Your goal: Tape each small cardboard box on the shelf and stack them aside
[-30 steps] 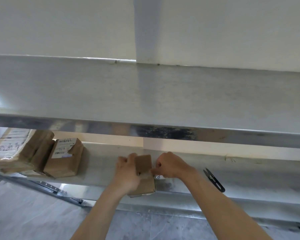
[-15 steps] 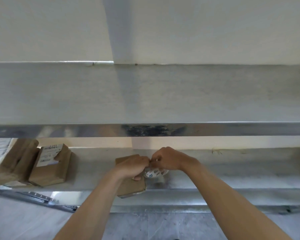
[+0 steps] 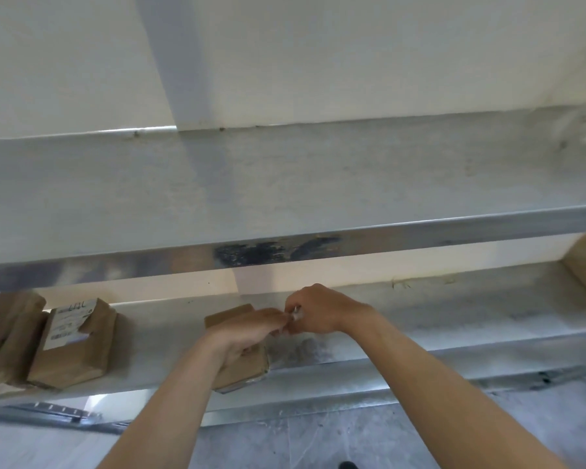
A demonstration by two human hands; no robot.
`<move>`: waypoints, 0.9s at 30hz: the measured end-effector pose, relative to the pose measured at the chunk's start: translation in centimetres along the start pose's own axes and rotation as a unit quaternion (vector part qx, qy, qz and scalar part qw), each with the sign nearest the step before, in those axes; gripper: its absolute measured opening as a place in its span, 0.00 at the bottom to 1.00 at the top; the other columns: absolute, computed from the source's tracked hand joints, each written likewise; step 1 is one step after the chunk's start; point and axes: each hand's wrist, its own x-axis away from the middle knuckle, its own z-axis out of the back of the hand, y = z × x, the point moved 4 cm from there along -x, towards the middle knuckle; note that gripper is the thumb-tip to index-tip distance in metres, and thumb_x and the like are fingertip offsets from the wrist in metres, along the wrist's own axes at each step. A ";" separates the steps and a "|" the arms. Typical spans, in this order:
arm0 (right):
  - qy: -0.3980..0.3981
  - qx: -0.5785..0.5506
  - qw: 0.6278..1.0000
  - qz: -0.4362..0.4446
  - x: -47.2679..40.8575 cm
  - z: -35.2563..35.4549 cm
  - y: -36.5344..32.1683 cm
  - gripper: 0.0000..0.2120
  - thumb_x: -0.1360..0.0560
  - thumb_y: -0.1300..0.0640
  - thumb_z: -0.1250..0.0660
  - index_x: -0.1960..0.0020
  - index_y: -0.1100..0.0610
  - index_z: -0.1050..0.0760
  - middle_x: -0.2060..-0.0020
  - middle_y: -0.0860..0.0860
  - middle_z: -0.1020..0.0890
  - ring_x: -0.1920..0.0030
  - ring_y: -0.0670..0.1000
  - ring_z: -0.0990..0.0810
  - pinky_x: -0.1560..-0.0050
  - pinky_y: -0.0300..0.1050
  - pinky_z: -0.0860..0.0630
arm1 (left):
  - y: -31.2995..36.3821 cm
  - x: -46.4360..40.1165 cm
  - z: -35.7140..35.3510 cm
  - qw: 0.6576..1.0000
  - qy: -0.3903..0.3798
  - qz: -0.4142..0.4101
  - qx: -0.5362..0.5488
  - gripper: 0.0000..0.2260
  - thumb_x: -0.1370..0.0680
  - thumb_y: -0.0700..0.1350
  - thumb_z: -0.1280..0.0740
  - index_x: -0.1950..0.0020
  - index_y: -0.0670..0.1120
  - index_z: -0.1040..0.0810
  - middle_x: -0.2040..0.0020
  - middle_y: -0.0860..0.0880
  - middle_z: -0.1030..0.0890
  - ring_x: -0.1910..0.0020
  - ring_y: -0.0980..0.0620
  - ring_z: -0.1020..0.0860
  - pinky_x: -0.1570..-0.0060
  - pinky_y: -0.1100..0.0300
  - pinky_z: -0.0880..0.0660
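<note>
Your left hand (image 3: pixel 247 328) and right hand (image 3: pixel 313 311) meet fingertip to fingertip, both grips pinching the tape end (image 3: pixel 296 314) above the small box (image 3: pixel 242 362), whose long axis runs front-to-back on the shelf (image 3: pixel 420 319).

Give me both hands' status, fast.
Left hand: fingers curled, pinching the tape end over the box.
Right hand: closed, gripping the tape.

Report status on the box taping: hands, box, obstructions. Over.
Left hand and right hand meet above the small box, pinching something small and pale, likely tape. Box flat at shelf edge. Nothing obstructing.
</note>
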 end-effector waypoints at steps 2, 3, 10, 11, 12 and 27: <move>0.012 -0.020 1.000 0.000 0.6 0.2 0.2 0.15 0.27 0.44 0.26 0.44 0.51 0.20 0.45 0.49 0.18 0.49 0.50 0.22 0.51 0.45 0.26 | 0.1 -0.2 -0.1 1.000 -0.005 -0.011 -0.002 0.17 0.18 0.61 0.39 0.46 0.50 0.19 0.43 0.50 0.20 0.42 0.51 0.24 0.41 0.57 0.33; 0.016 -0.035 0.999 0.004 0.9 0.2 0.2 0.16 0.27 0.45 0.25 0.43 0.50 0.21 0.44 0.49 0.19 0.47 0.50 0.22 0.50 0.44 0.27 | 0.0 -0.3 -0.1 1.000 -0.009 -0.012 0.000 0.17 0.19 0.62 0.38 0.46 0.50 0.19 0.41 0.50 0.21 0.38 0.50 0.25 0.35 0.56 0.33; 0.198 -0.100 0.962 -0.156 4.9 -0.1 8.9 0.18 0.21 0.48 0.33 0.32 0.51 0.26 0.36 0.49 0.25 0.36 0.51 0.27 0.35 0.45 0.30 | -1.6 -1.9 0.3 0.996 -0.029 0.016 0.082 0.16 0.18 0.57 0.36 0.40 0.47 0.19 0.37 0.54 0.21 0.29 0.52 0.31 0.25 0.54 0.41; 0.191 -0.032 0.958 -0.212 5.5 -1.1 10.8 0.19 0.20 0.48 0.35 0.32 0.53 0.27 0.34 0.52 0.26 0.34 0.54 0.28 0.35 0.46 0.30 | -1.8 -2.0 0.3 0.995 -0.029 0.022 0.088 0.16 0.18 0.57 0.36 0.41 0.47 0.18 0.38 0.54 0.21 0.30 0.52 0.31 0.27 0.55 0.40; 0.173 0.021 0.951 -0.254 6.0 -2.3 12.2 0.19 0.19 0.48 0.37 0.32 0.55 0.27 0.34 0.54 0.26 0.35 0.57 0.28 0.37 0.49 0.28 | -1.9 -2.2 0.4 0.995 -0.029 0.027 0.094 0.15 0.19 0.57 0.35 0.42 0.49 0.17 0.38 0.55 0.21 0.30 0.52 0.32 0.27 0.55 0.41; 0.196 0.088 0.918 -0.334 6.6 -6.3 14.4 0.08 0.19 0.52 0.38 0.49 0.55 0.25 0.53 0.52 0.22 0.52 0.56 0.21 0.55 0.49 0.24 | -2.1 -2.3 0.5 0.987 -0.033 0.043 0.154 0.22 0.30 0.62 0.27 0.42 0.52 0.18 0.37 0.49 0.19 0.28 0.47 0.31 0.22 0.46 0.43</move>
